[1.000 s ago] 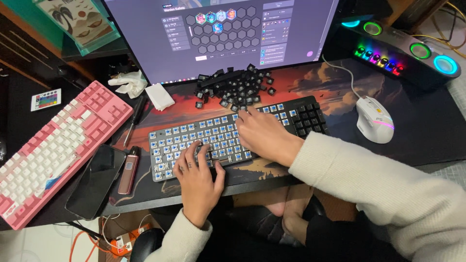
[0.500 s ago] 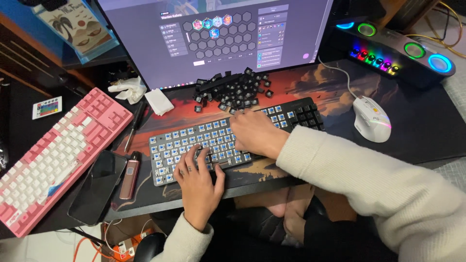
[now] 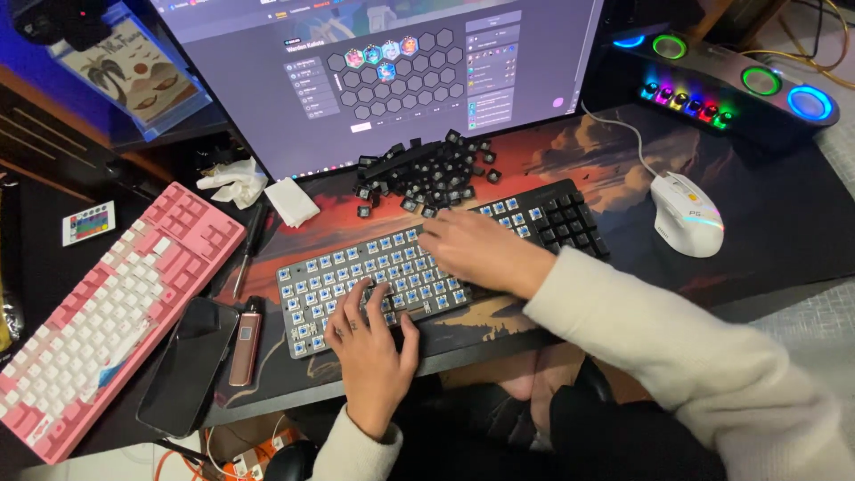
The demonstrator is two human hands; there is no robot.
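Note:
A black keyboard [image 3: 401, 267] with most keycaps removed, showing blue switches, lies on a red-and-orange desk mat [image 3: 570, 160]. My left hand [image 3: 372, 343] rests on its lower left part, fingers spread over the switches. My right hand [image 3: 481, 251] lies flat across the keyboard's right half, fingers pointing left; whether it pinches anything is hidden. A pile of loose black keycaps [image 3: 426, 174] sits just behind the keyboard, below the monitor [image 3: 392, 71].
A pink-and-white keyboard [image 3: 107, 303] lies at the left, with a black phone [image 3: 189, 363] and a small brown device [image 3: 246, 343] beside it. A white mouse [image 3: 686, 214] sits right, a lit speaker bar [image 3: 730, 85] behind it. Crumpled tissues [image 3: 233, 183] lie near the monitor.
My right hand has shifted slightly left across the keyboard. The left hand stays on the lower left switches. The view has moved a little.

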